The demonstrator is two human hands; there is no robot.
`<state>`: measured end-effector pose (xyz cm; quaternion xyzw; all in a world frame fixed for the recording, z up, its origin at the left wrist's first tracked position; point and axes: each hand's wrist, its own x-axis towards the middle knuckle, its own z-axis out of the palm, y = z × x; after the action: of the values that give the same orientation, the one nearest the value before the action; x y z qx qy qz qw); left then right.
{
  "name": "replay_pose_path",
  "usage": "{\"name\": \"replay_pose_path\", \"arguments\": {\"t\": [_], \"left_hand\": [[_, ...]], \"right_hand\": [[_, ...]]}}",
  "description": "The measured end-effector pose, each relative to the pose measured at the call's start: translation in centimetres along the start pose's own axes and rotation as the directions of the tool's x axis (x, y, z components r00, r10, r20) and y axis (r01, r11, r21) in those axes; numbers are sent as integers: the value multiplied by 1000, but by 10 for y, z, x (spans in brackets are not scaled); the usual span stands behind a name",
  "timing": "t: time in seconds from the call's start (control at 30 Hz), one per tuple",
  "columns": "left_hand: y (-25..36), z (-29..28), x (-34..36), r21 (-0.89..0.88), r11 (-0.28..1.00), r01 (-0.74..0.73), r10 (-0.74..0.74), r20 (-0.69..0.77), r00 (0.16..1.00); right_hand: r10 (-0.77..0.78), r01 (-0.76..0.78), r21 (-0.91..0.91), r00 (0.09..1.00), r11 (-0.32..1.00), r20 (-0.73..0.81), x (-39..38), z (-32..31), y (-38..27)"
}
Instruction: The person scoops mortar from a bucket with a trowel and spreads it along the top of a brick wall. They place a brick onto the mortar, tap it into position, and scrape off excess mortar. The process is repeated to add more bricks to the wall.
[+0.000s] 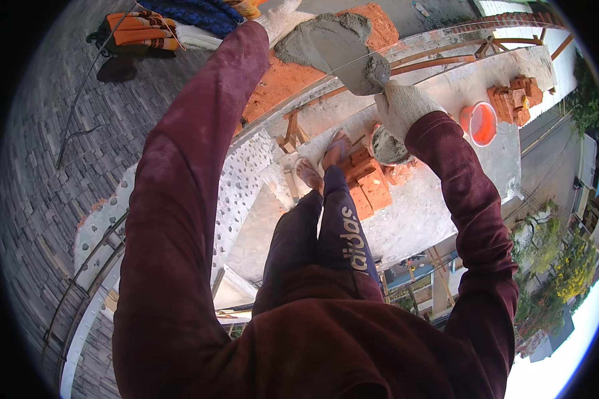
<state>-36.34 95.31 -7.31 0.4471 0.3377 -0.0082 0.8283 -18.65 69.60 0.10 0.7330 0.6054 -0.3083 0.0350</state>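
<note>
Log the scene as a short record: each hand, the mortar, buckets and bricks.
Left hand: gloved, beside the mortar; contact unclear
Right hand: gloved, gripping a trowel
Trowel: mortar clinging near its handle end
Mortar: grey, wet-looking heap spread on orange-red brickwork
Buckets: orange-red bucket to the right; mortar-filled bucket near the sandalled feet
Bricks: near stack by the feet; far stack beyond the orange-red bucket

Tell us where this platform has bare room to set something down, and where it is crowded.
Widest bare patch: the grey platform between the brick stack by the feet and the orange bucket. A smaller one lies between that bucket and the wooden bar. Crowded: beside the feet, where that stack and the mortar bucket sit close.
</note>
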Motion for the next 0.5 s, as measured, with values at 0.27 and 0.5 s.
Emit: {"name": "replay_pose_path", "arguments": {"t": [0.27,0.5], "left_hand": [[-5,-4,2,532,803,-269,336,-30,941],[-4,-9,-7,-20,993,-112,112,-29,993]], "right_hand": [[51,-37,201,996,979,-67,-54,-2,10],[316,23,984,948,-177,34,-87,179,-70]]}}
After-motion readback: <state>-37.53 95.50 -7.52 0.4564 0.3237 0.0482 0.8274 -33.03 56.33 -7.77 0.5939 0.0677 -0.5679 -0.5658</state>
